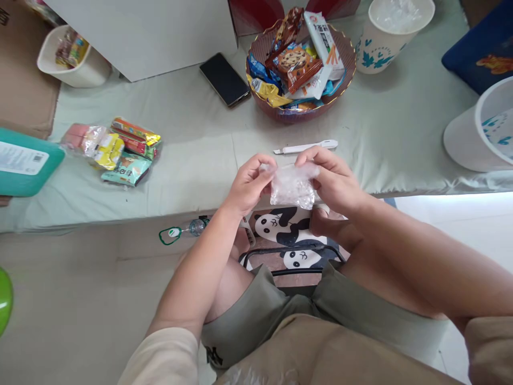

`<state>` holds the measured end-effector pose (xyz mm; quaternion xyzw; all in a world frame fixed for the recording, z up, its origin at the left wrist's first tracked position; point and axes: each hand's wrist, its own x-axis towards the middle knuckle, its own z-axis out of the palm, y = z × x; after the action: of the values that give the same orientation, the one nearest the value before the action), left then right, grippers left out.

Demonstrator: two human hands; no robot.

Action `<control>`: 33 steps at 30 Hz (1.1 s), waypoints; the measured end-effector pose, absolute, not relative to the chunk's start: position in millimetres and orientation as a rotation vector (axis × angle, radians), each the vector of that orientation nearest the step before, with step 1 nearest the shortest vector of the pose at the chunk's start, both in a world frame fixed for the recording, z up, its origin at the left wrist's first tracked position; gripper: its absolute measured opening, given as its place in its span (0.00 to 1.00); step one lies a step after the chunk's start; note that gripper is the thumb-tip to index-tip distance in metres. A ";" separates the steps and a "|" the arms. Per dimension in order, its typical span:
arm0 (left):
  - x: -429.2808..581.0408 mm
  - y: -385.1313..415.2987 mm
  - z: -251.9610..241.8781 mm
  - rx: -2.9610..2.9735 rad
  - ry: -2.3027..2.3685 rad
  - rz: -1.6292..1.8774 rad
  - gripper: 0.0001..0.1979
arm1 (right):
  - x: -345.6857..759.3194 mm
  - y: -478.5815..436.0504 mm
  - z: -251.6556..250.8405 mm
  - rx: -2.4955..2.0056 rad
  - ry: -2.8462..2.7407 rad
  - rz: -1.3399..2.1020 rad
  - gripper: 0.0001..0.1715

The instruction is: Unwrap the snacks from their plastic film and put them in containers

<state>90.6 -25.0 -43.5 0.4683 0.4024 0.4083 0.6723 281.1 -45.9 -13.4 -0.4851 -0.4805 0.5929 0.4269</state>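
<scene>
A small clear plastic bag point(293, 191) hangs between my two hands, just past the near edge of the cloth-covered table. My left hand point(251, 183) pinches its upper left corner between thumb and fingers. On the other side my right hand point(331, 174) grips the upper right corner the same way. The bag looks crinkled, and whether anything is inside cannot be made out. Right behind my hands a white utility knife point(306, 147) lies on the cloth, its blade end toward the left.
A scalloped bowl point(264, 107) of wrapped snacks stands behind the knife, with a black phone point(225, 79) on its left. Wrapped snacks point(126, 144) lie at left beside a teal container point(28, 163). Paper cups point(380, 45) and a white bin point(465, 133) are at right.
</scene>
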 end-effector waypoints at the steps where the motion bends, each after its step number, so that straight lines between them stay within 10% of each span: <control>1: 91.2 -24.3 -41.3 1.046 0.920 0.940 0.08 | 281.1 -44.9 -12.7 -1.215 -1.184 1.508 0.05; 17: 138.5 -17.2 -27.3 1.155 0.967 1.004 0.28 | 310.5 -21.6 -17.3 -1.239 -1.214 1.193 0.31; 25: 157.6 -16.3 -34.2 1.311 1.107 1.083 0.07 | 348.5 26.2 -25.2 -1.099 -0.595 1.163 0.18; 33: 274.5 103.2 28.3 1.675 1.055 1.104 0.07 | 388.6 60.5 -23.6 -1.041 -0.037 1.132 0.13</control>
<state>274.5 103.2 28.3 0.6693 0.4215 0.4414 0.4237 388.6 60.5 -23.6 -0.4706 -0.0167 0.5120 0.7184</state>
